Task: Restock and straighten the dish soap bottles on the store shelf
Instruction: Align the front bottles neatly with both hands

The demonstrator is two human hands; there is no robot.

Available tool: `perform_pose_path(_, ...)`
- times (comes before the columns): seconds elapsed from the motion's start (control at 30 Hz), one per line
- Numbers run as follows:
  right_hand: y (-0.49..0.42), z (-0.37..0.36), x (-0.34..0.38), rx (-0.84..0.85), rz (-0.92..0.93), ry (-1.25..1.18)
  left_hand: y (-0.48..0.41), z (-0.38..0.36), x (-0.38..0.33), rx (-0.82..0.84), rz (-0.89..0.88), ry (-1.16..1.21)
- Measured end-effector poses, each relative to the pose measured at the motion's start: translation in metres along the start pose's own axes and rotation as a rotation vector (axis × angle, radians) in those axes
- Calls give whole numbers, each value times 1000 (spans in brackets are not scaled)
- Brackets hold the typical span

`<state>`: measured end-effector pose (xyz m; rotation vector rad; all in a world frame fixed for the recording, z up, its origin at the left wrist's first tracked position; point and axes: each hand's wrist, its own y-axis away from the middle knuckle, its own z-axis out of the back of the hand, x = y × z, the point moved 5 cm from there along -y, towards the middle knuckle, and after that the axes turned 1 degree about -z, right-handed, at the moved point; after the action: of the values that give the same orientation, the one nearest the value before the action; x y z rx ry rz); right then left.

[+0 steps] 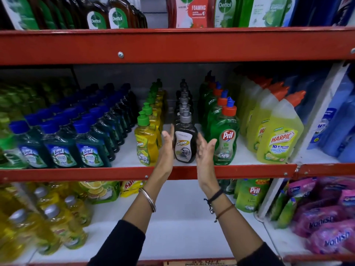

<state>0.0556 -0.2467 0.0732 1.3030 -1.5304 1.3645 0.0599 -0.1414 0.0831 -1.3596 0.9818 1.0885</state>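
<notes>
A black Super dish soap bottle with a grey cap stands upright at the front of its row on the middle shelf. My left hand is flat against its left side, fingers straight. My right hand is just off its right side, palm facing the bottle, fingers apart. Neither hand is wrapped around it. To the left runs a row of yellow Super bottles with green caps. To the right runs a row of green Pril bottles with red and blue caps.
Blue-capped Lizol bottles fill the shelf's left part and yellow Harpic bottles its right. A red shelf beam with Dettol bottles lies above. Below are yellow bottles, Pril pouches and pink Vanish packs.
</notes>
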Motion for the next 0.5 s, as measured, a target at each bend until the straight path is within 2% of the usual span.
perform_pose_path(0.13, 1, 5, 5, 22, -3, -16, 7, 4, -1, 79, -22, -52)
perform_pose_path(0.5, -2, 10, 4, 38, -3, -43, 16, 10, -2, 54, -20, -158)
